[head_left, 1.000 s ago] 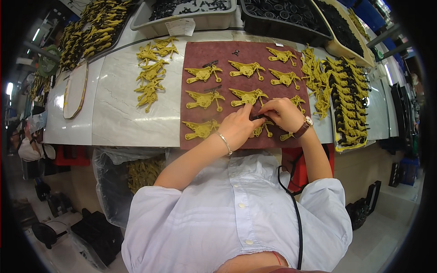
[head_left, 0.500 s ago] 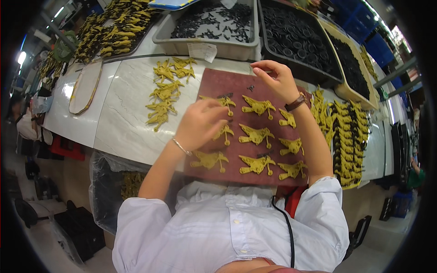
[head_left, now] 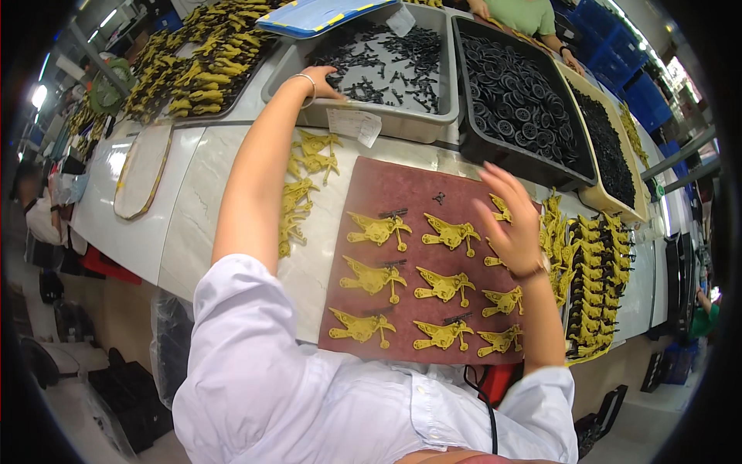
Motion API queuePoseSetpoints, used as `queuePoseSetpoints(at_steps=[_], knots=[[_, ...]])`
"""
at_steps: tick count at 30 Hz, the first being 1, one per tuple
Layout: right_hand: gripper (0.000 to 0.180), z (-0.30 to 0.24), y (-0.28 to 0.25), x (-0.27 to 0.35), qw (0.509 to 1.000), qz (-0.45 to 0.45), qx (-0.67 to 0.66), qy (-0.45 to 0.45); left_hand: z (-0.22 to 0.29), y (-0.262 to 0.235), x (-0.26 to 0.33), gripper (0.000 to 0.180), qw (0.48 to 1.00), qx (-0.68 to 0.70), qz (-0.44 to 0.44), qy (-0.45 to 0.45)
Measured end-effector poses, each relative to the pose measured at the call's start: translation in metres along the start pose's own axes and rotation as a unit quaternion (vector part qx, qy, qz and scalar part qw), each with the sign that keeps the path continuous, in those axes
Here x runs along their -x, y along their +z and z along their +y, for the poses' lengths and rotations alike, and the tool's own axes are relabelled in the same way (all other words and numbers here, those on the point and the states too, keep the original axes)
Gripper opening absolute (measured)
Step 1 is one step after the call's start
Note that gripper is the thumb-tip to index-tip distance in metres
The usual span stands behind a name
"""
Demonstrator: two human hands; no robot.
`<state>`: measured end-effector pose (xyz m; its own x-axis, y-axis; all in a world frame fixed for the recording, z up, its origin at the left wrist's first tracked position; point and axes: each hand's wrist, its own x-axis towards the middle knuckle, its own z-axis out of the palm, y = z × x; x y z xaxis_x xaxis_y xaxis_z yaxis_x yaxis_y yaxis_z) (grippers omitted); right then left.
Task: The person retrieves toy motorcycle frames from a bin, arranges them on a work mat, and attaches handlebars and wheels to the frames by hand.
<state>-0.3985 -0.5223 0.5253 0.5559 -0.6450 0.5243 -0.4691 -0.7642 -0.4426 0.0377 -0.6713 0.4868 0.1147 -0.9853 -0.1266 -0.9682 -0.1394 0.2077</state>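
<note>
Yellow parts [head_left: 438,288] sit in rows on the maroon mat [head_left: 390,182]. Right hand [head_left: 514,232] is near its right edge, thumb and fingers wide, looks empty. Left hand [head_left: 318,81] is at the gray bin [head_left: 410,130]; can't tell if it's pinching any black bits [head_left: 421,50]. Tbh I'd pick from a thin patch, less tangling.

No readable text or labels.

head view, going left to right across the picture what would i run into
heaped yellow-and-black parts at upper left → left hand → small three-armed black piece on the mat → right hand → rows of yellow-and-black parts at right
</note>
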Motion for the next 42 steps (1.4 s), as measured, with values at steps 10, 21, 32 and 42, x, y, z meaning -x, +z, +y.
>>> queuePoseSetpoints(at_steps=[10, 21, 32, 42], knots=[[0.025, 0.014, -0.081, 0.205, 0.906, 0.184, -0.047, 0.379, -0.003, 0.008, -0.051, 0.114, 0.958, 0.006, -0.252, -0.136], [0.02, 0.002, -0.086, 0.259, 0.872, 0.266, -0.068, 0.406, -0.006, 0.013, -0.048, 0.063, 0.967, -0.071, -0.224, -0.098], [0.021, 0.001, -0.081, 0.274, 0.865, 0.273, -0.073, 0.415, -0.012, -0.001, -0.018, 0.024, 0.927, 0.355, 0.003, -0.122], [0.02, -0.003, -0.073, 0.262, 0.866, 0.263, -0.102, 0.413, 0.041, -0.049, 0.047, 0.013, 0.741, 0.661, -0.014, 0.117]])
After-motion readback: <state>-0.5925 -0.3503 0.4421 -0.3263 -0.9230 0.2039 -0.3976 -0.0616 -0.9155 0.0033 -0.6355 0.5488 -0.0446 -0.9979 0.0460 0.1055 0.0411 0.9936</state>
